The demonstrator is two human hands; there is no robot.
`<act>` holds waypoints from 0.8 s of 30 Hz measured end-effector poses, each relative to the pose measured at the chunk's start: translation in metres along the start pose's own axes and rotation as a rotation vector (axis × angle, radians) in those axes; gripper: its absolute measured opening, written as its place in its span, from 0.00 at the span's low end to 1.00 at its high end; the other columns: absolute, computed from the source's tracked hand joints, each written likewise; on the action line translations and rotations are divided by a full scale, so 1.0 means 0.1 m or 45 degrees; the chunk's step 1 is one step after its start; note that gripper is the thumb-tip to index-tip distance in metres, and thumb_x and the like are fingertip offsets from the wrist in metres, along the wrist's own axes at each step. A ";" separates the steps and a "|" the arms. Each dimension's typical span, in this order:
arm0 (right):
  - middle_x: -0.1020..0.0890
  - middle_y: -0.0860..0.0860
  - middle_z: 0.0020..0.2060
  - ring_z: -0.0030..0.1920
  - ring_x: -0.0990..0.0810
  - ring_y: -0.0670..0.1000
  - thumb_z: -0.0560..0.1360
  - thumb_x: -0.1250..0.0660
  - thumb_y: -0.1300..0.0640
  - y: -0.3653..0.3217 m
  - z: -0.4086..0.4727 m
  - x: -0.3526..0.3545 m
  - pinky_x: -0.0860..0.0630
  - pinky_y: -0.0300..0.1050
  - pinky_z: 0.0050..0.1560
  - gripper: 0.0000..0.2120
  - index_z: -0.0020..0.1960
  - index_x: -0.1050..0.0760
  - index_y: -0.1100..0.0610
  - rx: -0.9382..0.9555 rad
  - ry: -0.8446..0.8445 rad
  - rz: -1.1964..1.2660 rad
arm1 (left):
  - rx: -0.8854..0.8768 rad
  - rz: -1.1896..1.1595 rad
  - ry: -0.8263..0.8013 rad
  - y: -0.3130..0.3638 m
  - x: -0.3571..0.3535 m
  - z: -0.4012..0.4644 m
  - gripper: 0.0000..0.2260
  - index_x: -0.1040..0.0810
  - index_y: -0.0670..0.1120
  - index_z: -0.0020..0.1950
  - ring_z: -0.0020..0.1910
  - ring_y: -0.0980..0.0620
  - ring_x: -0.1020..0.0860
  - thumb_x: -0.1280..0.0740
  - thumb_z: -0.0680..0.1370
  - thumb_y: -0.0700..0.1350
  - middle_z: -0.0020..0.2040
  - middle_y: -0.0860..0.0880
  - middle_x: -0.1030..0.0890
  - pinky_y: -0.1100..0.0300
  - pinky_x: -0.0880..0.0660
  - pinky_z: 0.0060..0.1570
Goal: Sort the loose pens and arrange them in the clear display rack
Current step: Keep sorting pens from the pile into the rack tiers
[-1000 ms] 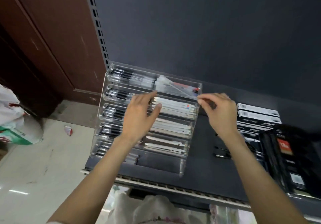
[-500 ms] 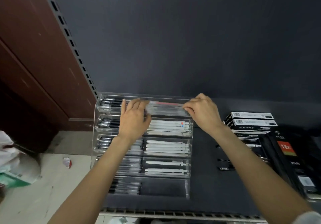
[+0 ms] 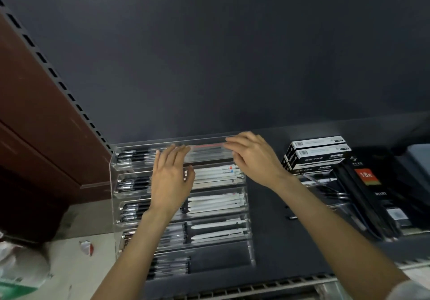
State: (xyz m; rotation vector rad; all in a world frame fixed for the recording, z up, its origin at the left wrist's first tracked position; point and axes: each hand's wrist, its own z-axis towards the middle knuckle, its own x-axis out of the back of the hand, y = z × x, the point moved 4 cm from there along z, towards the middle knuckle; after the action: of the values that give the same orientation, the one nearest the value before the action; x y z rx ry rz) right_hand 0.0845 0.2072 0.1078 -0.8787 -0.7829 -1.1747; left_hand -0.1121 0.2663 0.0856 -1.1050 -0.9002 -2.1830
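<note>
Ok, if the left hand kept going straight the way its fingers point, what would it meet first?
Probably the clear pens in the top tier of the clear display rack: the left hand has straight fingers aimed up and away at that tier, fingertips at its front lip. Whether they already touch it is unclear.

The left hand [image 3: 171, 181] hides the rack's [image 3: 250, 234] middle pens.

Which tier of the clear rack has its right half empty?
The bottom tier: only dark pens on its left; every tier above holds pens on both sides.
</note>
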 end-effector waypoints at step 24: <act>0.26 0.61 0.63 0.61 0.26 0.64 0.60 0.23 0.61 1.65 -2.87 -0.17 0.23 0.60 0.54 0.31 0.62 0.25 0.57 -0.798 -0.525 -0.104 | -0.173 0.169 -0.803 2.26 -2.26 -0.63 0.35 0.36 0.47 0.73 0.70 0.42 0.38 0.29 0.67 0.46 0.72 0.44 0.36 0.46 0.35 0.66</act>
State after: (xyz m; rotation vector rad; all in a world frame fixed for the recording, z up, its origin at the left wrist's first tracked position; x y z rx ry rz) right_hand 0.2599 -0.0162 -0.0639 -1.6581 -0.7907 -1.3563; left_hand 0.1344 0.1095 -0.0581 -1.9189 -0.8977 -1.8239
